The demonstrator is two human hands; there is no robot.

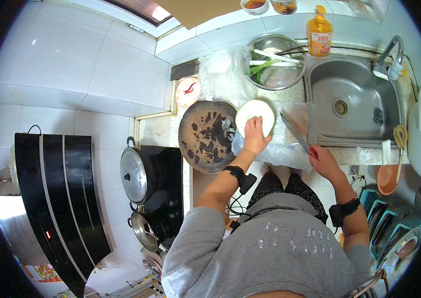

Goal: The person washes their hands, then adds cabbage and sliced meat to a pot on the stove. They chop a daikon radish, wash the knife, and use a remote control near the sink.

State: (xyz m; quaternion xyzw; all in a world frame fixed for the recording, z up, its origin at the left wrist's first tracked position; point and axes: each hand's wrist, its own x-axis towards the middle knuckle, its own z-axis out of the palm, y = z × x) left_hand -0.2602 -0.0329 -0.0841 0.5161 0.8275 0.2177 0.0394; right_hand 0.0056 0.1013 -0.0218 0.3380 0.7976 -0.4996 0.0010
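My left hand (255, 137) grips the near side of a large, round, whitish cut vegetable (254, 111), its rim pale green, possibly a gourd. The vegetable rests on clear plastic (277, 147) at the counter's front. In my right hand (324, 161) is a kitchen knife (295, 132) by its red handle, the blade pointing up and left over the plastic, apart from the vegetable. Left of the vegetable lies a round, dark-stained wooden chopping board (206, 149), with a pale crumpled scrap (227, 126) near its right edge.
A steel bowl (275, 87) behind holds scallions (270, 61). To the right is a steel sink (355, 87) with a faucet (389, 67); an orange pump bottle (320, 35) stands at its back. Red chilies (190, 88) lie on a small plate. A lidded pot (134, 175) sits on the left stove.
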